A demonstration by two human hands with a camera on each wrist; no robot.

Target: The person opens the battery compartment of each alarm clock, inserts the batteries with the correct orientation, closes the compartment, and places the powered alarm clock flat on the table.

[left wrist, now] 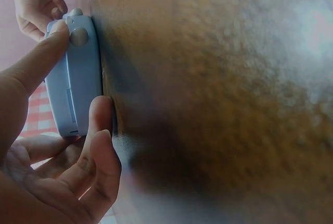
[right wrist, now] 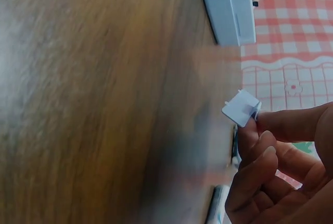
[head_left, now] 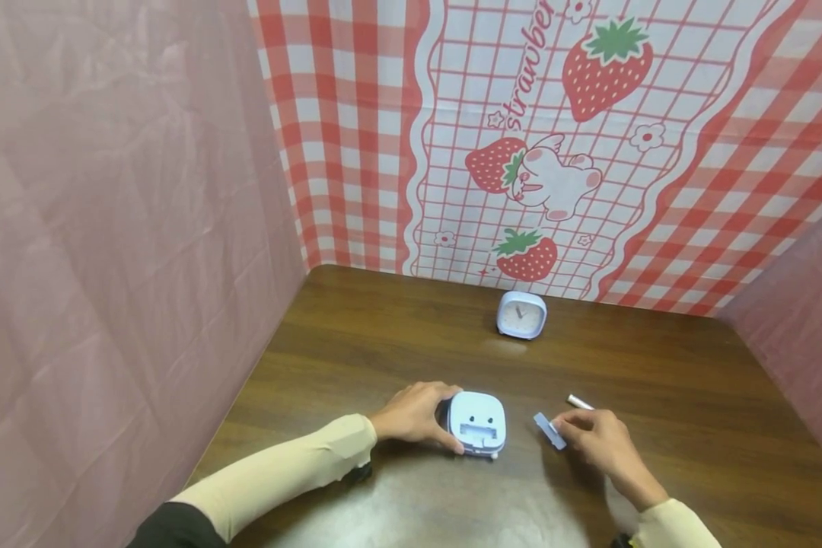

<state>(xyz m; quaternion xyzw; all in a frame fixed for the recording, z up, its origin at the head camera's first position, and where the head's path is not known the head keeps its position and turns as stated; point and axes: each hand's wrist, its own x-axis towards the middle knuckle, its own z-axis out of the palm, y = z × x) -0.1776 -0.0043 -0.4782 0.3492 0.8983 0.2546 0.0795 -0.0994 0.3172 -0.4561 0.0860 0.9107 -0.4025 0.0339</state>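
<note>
A light-blue alarm clock point(head_left: 478, 415) lies on the table with its back up, showing two small dark knobs and an uncovered battery compartment. My left hand point(head_left: 416, 415) grips it from the left, thumb on the near edge and fingers on the far side. In the left wrist view, the side of the clock point(left wrist: 83, 81) with its round feet sits between thumb and fingers. To the right of the clock, my right hand point(head_left: 599, 441) pinches a small pale-blue battery cover point(head_left: 549, 431) just above the table. The cover's little tabs point(right wrist: 240, 91) show in the right wrist view.
A thin white cylinder point(head_left: 579, 402), probably a battery, lies just beyond my right hand. A second clock point(head_left: 522, 315) stands upright near the back of the wooden table point(head_left: 383, 327). Behind it hangs a strawberry-print cloth point(head_left: 356, 152), with a pink cloth wall point(head_left: 130, 228) at the left.
</note>
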